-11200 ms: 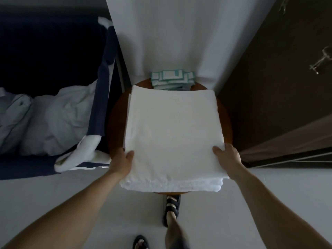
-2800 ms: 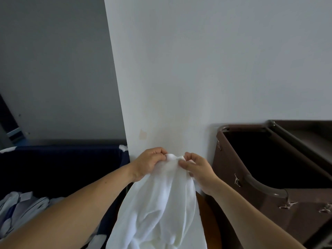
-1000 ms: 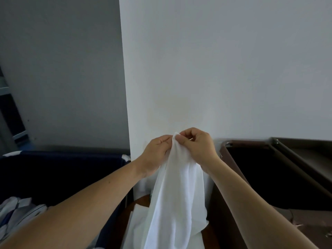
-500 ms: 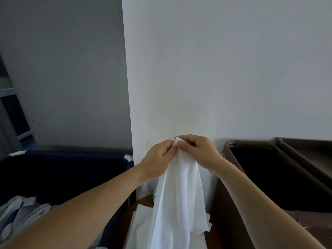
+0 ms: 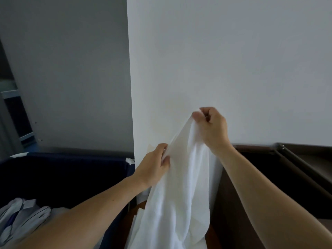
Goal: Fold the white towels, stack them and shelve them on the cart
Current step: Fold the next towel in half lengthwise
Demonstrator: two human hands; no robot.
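A white wall (image 5: 233, 60) fills the upper view. At the left stands a dark blue laundry bin (image 5: 62, 173) with crumpled linen (image 5: 23, 218) inside. At the right is a brown cart (image 5: 269, 177), cut off by the frame. Between them a white towel (image 5: 179, 194) hangs unfolded before the wall, its bottom out of view. The right hand (image 5: 212, 128) pinches its top corner, fingers curled tight. The left hand (image 5: 154, 166), lower down, pinches the towel's edge.

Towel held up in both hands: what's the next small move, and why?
Probably slide the left hand along the edge to the next corner: the right hand pinches the top high, the left grips lower, and the towel hangs bunched, not spread for folding.
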